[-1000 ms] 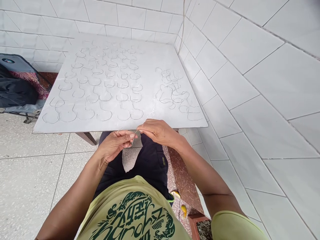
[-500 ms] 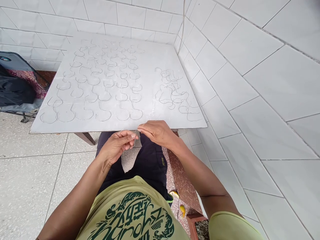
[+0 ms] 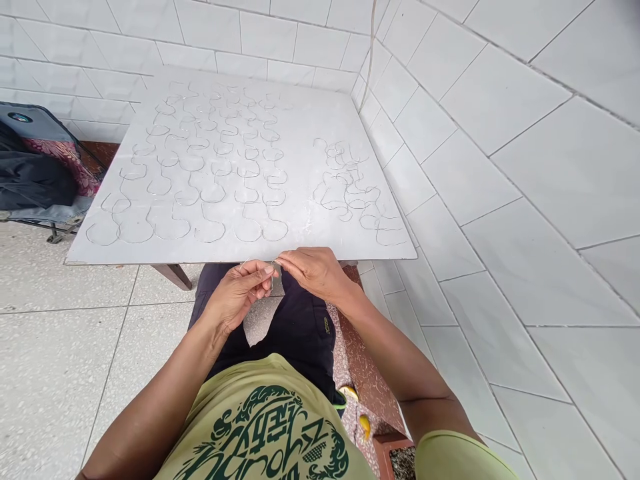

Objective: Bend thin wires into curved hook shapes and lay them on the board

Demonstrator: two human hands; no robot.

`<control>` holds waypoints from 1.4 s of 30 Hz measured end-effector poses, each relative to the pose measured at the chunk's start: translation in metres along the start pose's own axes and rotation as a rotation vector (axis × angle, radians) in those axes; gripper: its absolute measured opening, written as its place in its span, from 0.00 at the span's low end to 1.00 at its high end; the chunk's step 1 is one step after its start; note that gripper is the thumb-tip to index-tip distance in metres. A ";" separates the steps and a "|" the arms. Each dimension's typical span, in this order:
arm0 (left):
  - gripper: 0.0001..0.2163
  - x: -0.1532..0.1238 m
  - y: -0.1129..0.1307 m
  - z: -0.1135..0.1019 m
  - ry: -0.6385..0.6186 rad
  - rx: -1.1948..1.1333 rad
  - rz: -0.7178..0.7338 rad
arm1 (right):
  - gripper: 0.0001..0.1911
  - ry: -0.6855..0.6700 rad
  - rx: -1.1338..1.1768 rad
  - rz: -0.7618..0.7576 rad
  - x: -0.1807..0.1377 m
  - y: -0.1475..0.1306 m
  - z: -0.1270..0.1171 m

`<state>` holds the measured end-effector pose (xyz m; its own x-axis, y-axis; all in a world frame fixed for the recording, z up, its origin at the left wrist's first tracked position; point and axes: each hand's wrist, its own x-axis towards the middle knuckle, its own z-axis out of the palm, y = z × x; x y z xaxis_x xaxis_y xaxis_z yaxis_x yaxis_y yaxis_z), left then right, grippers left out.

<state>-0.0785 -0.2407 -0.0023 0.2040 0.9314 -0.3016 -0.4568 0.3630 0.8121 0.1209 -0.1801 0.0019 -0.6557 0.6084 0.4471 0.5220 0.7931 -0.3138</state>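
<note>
My left hand (image 3: 239, 291) and my right hand (image 3: 315, 270) meet just below the near edge of a white board (image 3: 300, 120). Both pinch a thin bent wire (image 3: 269, 283) between fingertips, the left holding its loop, the right gripping its upper end. On the board lie several rows of bent wire hooks (image 3: 200, 180) laid out in order, with a looser pile of wire hooks (image 3: 353, 190) to the right.
The board rests on a low stand in a white-tiled corner, with the tiled wall (image 3: 500, 167) close on the right. A folding chair with dark cloth (image 3: 35, 173) stands at the left. A cable (image 3: 370, 53) hangs in the corner.
The hands have stayed together on the wire, with the fingers shifting slightly. The view has drifted a little.
</note>
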 end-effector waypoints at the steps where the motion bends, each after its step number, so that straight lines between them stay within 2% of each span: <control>1: 0.10 0.000 -0.001 0.000 0.003 -0.001 0.003 | 0.18 0.004 -0.001 0.009 0.000 -0.001 0.001; 13: 0.11 -0.002 -0.006 0.010 0.055 -0.054 0.082 | 0.19 0.157 0.020 0.103 -0.001 -0.016 0.019; 19: 0.11 -0.005 -0.012 0.014 0.071 -0.083 0.101 | 0.17 0.147 0.126 0.071 -0.006 -0.013 0.028; 29: 0.08 -0.007 -0.008 0.013 0.121 -0.099 0.160 | 0.12 0.173 0.148 0.051 -0.001 -0.017 0.015; 37: 0.09 -0.013 -0.002 0.004 0.080 -0.089 0.112 | 0.16 0.070 0.297 -0.084 -0.002 -0.001 0.005; 42: 0.10 -0.016 0.002 0.001 0.032 -0.085 0.085 | 0.17 0.010 0.335 -0.062 0.000 0.000 0.002</control>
<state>-0.0819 -0.2549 0.0043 0.1340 0.9587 -0.2508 -0.5435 0.2827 0.7904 0.1197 -0.1803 0.0000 -0.6740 0.5602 0.4816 0.2722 0.7944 -0.5430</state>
